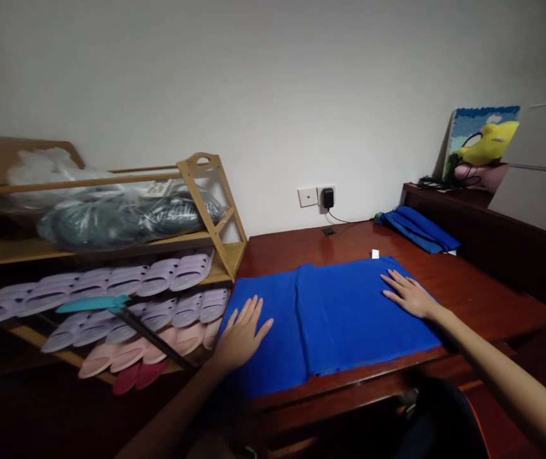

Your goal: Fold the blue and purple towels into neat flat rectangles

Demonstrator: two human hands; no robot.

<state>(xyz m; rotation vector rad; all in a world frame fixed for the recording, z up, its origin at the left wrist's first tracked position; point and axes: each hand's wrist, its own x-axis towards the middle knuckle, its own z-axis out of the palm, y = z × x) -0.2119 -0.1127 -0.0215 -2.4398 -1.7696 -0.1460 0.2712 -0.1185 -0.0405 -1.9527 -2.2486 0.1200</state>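
A blue cloth (349, 319) lies spread on the reddish-brown wooden desk, with a fold or overlap running front to back left of its middle. A small white tag (375, 254) sticks out at its far edge. My left hand (242, 335) rests flat on the left part of the cloth, fingers apart. On the right part lies my right hand (409, 293), palm down with its fingers spread. Neither hand grips anything.
Left of the desk (273, 252) stands a wooden rack (213, 217) with purple and pink slippers and a plastic-wrapped bundle (110, 220). More folded blue cloth (416, 229) lies at the back right. A black adapter (328, 197) is plugged into the wall.
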